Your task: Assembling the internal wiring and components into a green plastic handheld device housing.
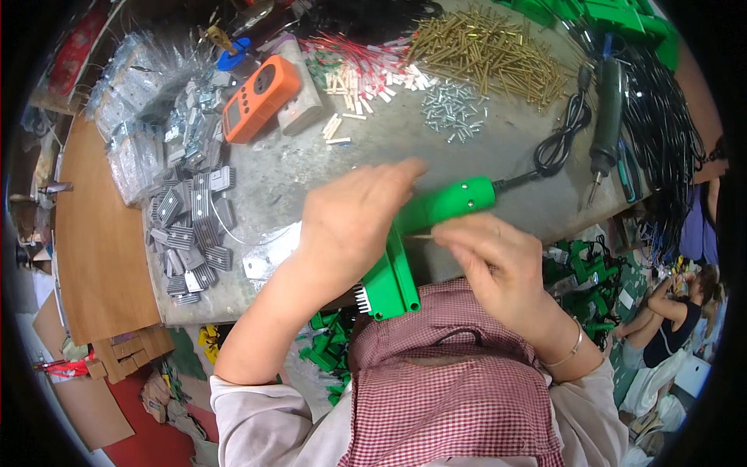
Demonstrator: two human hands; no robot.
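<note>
A green plastic tool with a handle [451, 201] and a flat body [391, 289] lies at the table's near edge. White comb-like teeth [362, 299] show at its lower left, and a black cord runs from the handle's end. My left hand [350, 214] is wrapped over the tool's middle, its fingertips blurred and partly hidden behind it. On the right, my right hand [498, 261] pinches a thin brass-coloured screw [422, 236] between thumb and fingers. The screw points left at the tool's side, just below the handle.
At the back lie long brass screws [490, 50], small silver screws [454, 110] and white-tipped parts [354, 84]. An orange meter [262, 97] stands left of them, near grey ribbed blocks [194, 222]. A dark electric screwdriver [607, 117] hangs at right beside black cables [661, 117]. Another person [669, 319] sits far right.
</note>
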